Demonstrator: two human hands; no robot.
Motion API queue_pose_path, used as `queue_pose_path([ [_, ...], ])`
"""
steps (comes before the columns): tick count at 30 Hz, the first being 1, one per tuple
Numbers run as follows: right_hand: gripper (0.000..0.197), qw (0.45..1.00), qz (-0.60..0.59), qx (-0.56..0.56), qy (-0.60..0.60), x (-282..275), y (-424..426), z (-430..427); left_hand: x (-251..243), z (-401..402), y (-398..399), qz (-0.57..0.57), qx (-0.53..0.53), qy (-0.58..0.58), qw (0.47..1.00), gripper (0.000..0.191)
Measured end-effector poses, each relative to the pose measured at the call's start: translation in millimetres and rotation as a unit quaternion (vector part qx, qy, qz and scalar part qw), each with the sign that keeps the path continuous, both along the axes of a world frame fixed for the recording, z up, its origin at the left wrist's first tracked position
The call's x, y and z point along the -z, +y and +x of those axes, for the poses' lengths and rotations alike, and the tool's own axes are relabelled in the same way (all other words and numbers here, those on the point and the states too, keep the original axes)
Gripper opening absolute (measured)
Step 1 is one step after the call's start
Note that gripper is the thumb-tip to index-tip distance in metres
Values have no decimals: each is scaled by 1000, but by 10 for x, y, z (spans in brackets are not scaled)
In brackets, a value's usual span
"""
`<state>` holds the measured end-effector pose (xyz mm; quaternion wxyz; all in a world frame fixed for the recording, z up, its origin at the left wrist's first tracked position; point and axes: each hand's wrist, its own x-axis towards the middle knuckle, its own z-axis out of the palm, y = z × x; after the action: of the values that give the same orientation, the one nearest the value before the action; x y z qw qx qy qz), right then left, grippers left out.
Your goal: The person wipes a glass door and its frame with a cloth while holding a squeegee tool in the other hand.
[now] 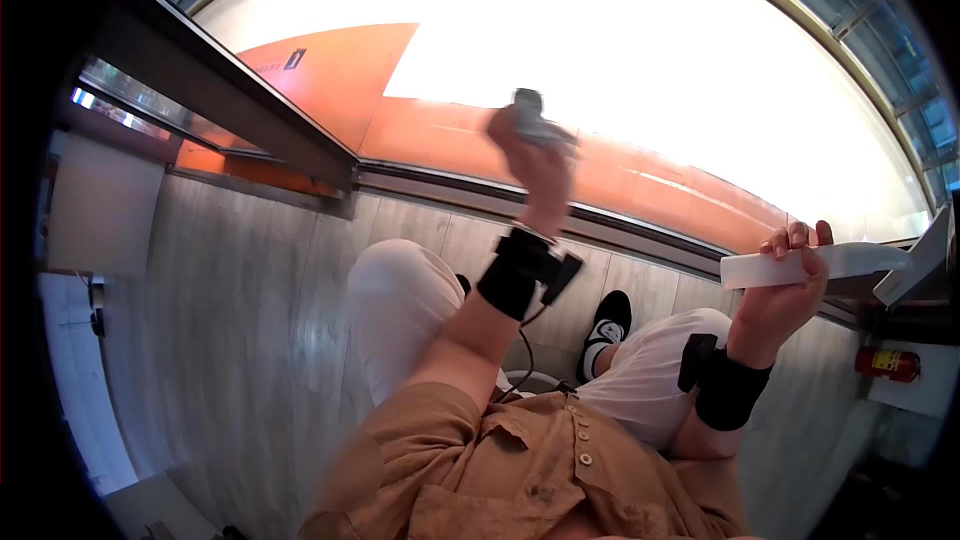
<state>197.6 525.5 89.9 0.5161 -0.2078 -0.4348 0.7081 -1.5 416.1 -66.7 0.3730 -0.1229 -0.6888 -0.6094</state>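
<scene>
My left hand [532,165] is raised in front of a brightly lit panel [637,52] with an orange lower band [442,135]. It grips a small grey object [531,120], too blurred to name exactly. At the right, my right hand [787,281] is closed around a long white piece [765,268] with one squared and one rounded end. The thumb lies on its near face and the fingertips show above its upper edge. A second white flat piece [911,259] stands by the rounded end; I cannot tell whether the two join.
A dark frame bar [247,82] slopes down at the left, meeting the low sill [465,191]. Grey wood-look flooring [247,315] lies below. A red fire extinguisher [887,364] is at the right. A cable [531,360] runs from my left wrist's strapped device [559,279].
</scene>
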Motion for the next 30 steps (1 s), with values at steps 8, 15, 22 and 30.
queue_pose_path([
  [8, 30, 994, 3, -105, 27, 39, 124, 227, 756, -257, -322, -111, -67, -76, 989, 41],
  [15, 31, 989, 20, -147, 18, 75, 195, 314, 601, -50, -190, 375, 35, -403, 834, 50],
  [22, 30, 983, 18, -184, -7, -49, 5, 119, 1574, 617, 432, 198, 37, -396, 896, 47],
  [30, 31, 986, 35, -158, -27, -20, 26, 158, 1628, -145, -184, 288, -81, -475, 828, 36],
])
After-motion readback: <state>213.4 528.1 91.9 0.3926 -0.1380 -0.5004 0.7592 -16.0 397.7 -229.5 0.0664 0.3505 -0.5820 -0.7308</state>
